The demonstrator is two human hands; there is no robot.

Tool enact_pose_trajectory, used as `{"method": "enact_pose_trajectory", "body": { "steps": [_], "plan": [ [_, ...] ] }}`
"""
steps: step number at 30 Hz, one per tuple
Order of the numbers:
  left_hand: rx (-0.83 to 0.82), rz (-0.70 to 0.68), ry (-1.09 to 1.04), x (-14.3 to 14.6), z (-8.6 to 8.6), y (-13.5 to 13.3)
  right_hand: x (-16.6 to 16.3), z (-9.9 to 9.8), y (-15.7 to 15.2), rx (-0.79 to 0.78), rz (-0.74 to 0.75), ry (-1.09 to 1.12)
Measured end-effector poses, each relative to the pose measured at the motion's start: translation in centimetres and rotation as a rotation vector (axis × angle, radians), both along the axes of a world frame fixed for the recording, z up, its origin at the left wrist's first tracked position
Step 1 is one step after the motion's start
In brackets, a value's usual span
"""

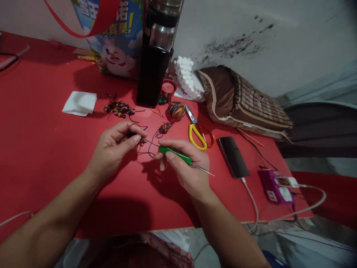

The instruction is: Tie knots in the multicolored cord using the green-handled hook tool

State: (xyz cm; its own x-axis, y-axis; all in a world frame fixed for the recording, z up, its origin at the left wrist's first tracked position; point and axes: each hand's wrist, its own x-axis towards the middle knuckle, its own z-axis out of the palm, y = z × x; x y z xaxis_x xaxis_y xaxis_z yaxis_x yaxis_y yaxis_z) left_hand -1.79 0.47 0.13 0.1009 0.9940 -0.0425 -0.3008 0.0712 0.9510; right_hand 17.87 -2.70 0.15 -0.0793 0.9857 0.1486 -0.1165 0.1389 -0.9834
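My right hand [185, 163] grips a crochet hook [175, 154] by its green handle, with a thin metal shaft out of each end. The hook's far tip reaches to the fingers of my left hand [115, 147], which pinch a small piece of dark yarn work [141, 140], mostly hidden by the thumb. A dark strand loops down from it and runs to a small multicoloured yarn bundle [164, 128]. Behind it lies a striped ball of yarn [176, 109]. Several knotted multicoloured pieces [119, 108] lie beyond my left hand.
Scissors [198, 136] with yellow and red handles lie right of the yarn. A phone [233, 156] on a white cable and a purple box [276, 186] are farther right. Behind stand a dark upright phone [153, 76], a steel flask [162, 35] and a printed bag [117, 56]. Folded white paper [80, 103] lies left.
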Motion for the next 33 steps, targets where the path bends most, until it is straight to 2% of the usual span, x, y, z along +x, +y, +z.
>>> {"method": "enact_pose_trajectory", "body": {
  "steps": [5, 13, 18, 21, 25, 27, 31, 33],
  "plan": [
    [-0.034, -0.006, 0.002, 0.1, -0.2, 0.1, 0.2, -0.1, 0.4, -0.107, 0.045, 0.136],
    [-0.086, -0.016, -0.059, 0.4, -0.2, 0.1, 0.0, -0.5, 2.1, -0.419, 0.18, 0.511],
    [-0.109, -0.044, -0.046, 0.4, -0.4, 0.1, -0.3, -0.9, 2.3, -0.523, 0.169, 0.548],
    [-0.079, 0.013, 0.0, 0.4, -0.3, 0.2, 0.3, -0.4, 2.3, -0.397, 0.116, 0.445],
    [-0.043, 0.116, 0.117, 0.7, 0.0, 0.3, 0.9, 0.4, 2.0, -0.014, -0.074, 0.167],
    [-0.003, 0.155, 0.183, 0.9, 0.2, 0.2, 0.9, 0.4, 1.6, 0.126, -0.147, 0.074],
    [0.044, 0.185, 0.306, 1.1, 0.3, -0.3, 0.3, -0.2, 0.7, 0.205, -0.16, -0.02],
    [0.095, 0.167, 0.379, 1.2, 0.3, -0.6, 0.1, -0.4, 0.4, 0.236, -0.2, -0.214]
  ]
}}
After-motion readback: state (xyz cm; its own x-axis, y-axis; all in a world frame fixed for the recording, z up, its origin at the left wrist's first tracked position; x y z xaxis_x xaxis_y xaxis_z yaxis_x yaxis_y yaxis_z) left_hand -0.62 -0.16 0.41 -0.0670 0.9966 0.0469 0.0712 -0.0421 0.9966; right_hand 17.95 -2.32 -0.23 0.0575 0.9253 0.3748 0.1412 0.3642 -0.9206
